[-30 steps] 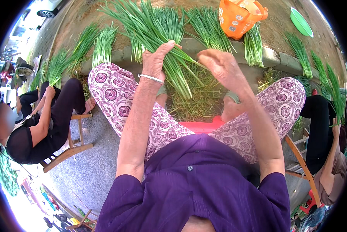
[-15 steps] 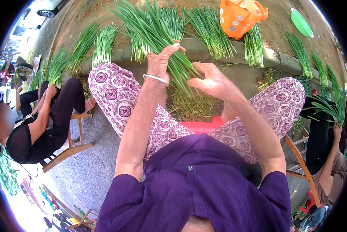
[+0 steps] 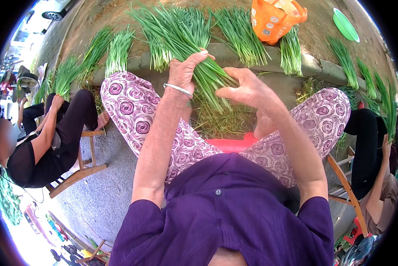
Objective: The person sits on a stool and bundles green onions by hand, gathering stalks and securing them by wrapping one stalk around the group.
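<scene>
A thick bunch of garlic chives [image 3: 198,62] slants across the middle, its leaf tips at the upper left and its stem ends at the lower right. My left hand [image 3: 184,71], with a silver bangle at the wrist, is closed round the middle of the bunch. At the lower end, my right hand [image 3: 247,88] has its bent fingers and thumb on either side of some stems. Its other fingers are partly hidden. Below the bunch lies a heap of trimmed leaves and stalks [image 3: 221,122] between my feet.
Several chive bunches lean along the stone kerb [image 3: 312,66]. An orange bag [image 3: 273,22] and a green basin [image 3: 345,25] stand beyond it. Red plastic [image 3: 232,145] shows between my legs. Seated people holding chives are at the left [image 3: 35,146] and right [image 3: 380,186].
My right hand has shifted slightly right and the stem ends fan out a little more. My left hand keeps its grip. The person at the right has swung their chives more upright.
</scene>
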Demonstrator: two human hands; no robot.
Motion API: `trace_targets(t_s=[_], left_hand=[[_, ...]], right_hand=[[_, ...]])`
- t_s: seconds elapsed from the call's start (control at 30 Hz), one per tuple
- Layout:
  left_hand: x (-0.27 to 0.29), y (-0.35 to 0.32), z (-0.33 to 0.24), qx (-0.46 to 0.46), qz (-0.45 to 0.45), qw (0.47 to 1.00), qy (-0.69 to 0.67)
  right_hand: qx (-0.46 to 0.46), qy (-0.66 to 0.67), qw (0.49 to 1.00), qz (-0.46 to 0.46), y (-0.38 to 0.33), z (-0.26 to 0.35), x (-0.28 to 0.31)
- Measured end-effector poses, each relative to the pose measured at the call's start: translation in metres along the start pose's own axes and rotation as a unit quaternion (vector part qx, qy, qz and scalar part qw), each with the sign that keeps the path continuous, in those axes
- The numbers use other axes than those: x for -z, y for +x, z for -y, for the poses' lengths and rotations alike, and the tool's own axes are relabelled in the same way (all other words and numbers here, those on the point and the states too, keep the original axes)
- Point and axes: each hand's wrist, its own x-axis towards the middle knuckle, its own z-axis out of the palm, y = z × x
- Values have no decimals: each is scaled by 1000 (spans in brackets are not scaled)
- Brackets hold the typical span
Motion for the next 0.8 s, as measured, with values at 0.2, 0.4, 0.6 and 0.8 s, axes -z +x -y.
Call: trace_targets(t_s=[0.2,0.4,0.6,0.8], left_hand=[[3,2,-2,64,-10,997,-42],[6,5,-3,97,7,994,-49],[7,6,-4,101,18,993,-49],[7,6,-2,92,31,995,-27]], right_hand=[[36,-79,996,-17,1,5,9],[6,-41,999,-21,-1,8,12],[-24,-33,999,-19,-2,16,18],[-54,-10,999,5,-3,17,21]])
